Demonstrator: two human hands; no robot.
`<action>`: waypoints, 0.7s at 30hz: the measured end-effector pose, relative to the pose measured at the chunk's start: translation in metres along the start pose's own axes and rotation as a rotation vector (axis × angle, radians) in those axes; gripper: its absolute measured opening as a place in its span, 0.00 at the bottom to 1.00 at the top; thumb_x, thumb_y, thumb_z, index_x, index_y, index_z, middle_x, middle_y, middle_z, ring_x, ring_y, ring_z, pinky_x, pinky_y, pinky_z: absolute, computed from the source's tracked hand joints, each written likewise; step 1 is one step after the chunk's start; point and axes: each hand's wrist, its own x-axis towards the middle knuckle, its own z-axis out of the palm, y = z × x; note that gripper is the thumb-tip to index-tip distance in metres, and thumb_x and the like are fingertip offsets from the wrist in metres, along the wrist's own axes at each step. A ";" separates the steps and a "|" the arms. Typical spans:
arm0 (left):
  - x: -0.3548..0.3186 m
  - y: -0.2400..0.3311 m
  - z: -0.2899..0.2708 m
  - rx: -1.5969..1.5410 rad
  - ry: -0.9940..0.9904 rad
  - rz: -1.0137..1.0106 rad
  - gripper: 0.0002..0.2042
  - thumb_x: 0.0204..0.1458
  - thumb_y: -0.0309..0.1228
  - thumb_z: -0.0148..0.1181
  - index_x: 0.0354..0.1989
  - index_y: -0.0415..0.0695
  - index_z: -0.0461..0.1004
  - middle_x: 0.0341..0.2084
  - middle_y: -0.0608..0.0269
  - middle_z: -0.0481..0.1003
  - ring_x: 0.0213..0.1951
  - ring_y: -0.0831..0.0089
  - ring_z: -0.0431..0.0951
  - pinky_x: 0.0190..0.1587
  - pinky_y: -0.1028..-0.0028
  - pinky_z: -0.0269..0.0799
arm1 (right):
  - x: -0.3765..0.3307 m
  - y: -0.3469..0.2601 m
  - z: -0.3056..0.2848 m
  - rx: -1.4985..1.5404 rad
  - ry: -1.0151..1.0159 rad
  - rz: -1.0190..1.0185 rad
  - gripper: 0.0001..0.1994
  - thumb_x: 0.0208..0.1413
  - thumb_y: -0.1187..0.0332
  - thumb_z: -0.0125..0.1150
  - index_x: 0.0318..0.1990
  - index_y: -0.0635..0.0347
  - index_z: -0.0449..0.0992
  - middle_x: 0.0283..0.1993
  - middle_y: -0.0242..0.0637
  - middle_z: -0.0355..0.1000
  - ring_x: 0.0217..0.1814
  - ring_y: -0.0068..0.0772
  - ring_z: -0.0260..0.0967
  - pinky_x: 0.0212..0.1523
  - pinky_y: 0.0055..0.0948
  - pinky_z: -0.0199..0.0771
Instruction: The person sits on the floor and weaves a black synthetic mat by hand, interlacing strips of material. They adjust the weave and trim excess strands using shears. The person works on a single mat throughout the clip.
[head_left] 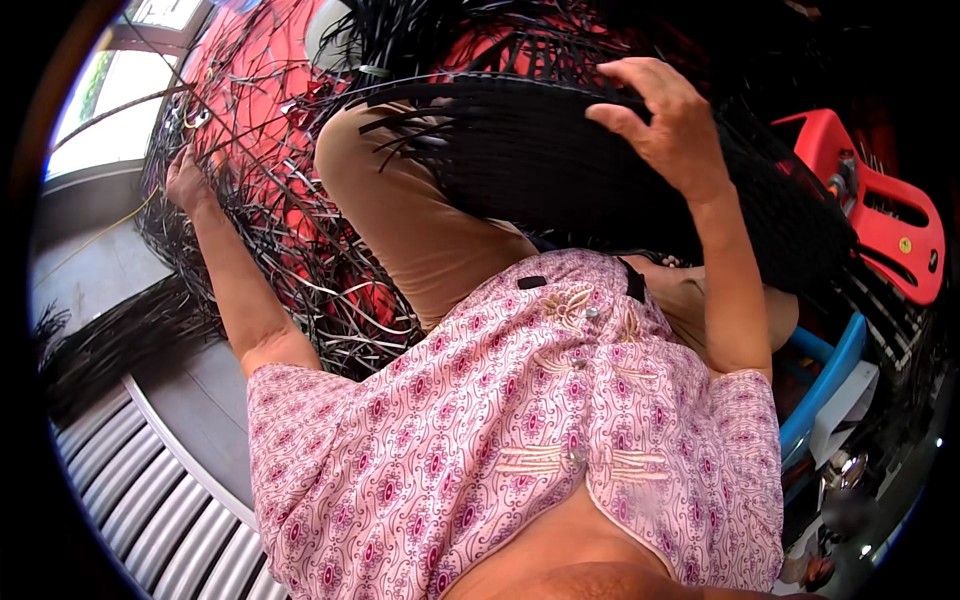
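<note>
A wide black woven piece [540, 150] of flat strips lies across my lap, its loose strip ends fanning out at the left. Above its far right part is my right hand [672, 125], thumb and fingers apart, with nothing seen in them. Whether its palm touches the weave I cannot tell. My left hand [188, 182] is stretched far out to the left, fingers drawn together among thin black strips. What they pinch is too small to make out. A tangle of loose black strips [300, 225] spreads over a red surface beside my left knee.
At the right stand a red plastic chair [905, 235] and a blue plastic seat edge [825, 385]. A bundle of black strips [120, 335] lies on the grey floor at the left, by a ribbed metal rack [165, 510]. A window [110, 100] is at the upper left.
</note>
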 end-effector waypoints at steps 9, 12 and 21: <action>-0.024 0.029 -0.020 -0.042 -0.019 0.006 0.07 0.56 0.25 0.69 0.41 0.39 0.82 0.29 0.70 0.81 0.21 0.88 0.69 0.23 0.86 0.59 | 0.050 -0.067 0.119 -0.363 0.028 -0.053 0.31 0.56 0.35 0.57 0.35 0.60 0.78 0.34 0.37 0.74 0.38 0.41 0.75 0.39 0.39 0.72; -0.045 0.041 0.003 -0.057 -0.028 -0.056 0.07 0.57 0.25 0.68 0.42 0.38 0.80 0.26 0.73 0.78 0.21 0.87 0.70 0.22 0.85 0.62 | 0.057 -0.061 0.123 -0.362 0.070 -0.095 0.30 0.54 0.35 0.60 0.31 0.59 0.77 0.32 0.36 0.73 0.35 0.40 0.75 0.38 0.39 0.71; -0.085 0.019 0.036 0.040 -0.456 -0.112 0.14 0.63 0.42 0.62 0.43 0.44 0.84 0.19 0.82 0.64 0.20 0.90 0.57 0.23 0.82 0.48 | 0.134 0.004 0.067 -0.251 0.049 -0.007 0.26 0.53 0.42 0.68 0.35 0.62 0.82 0.35 0.39 0.79 0.36 0.44 0.79 0.40 0.34 0.78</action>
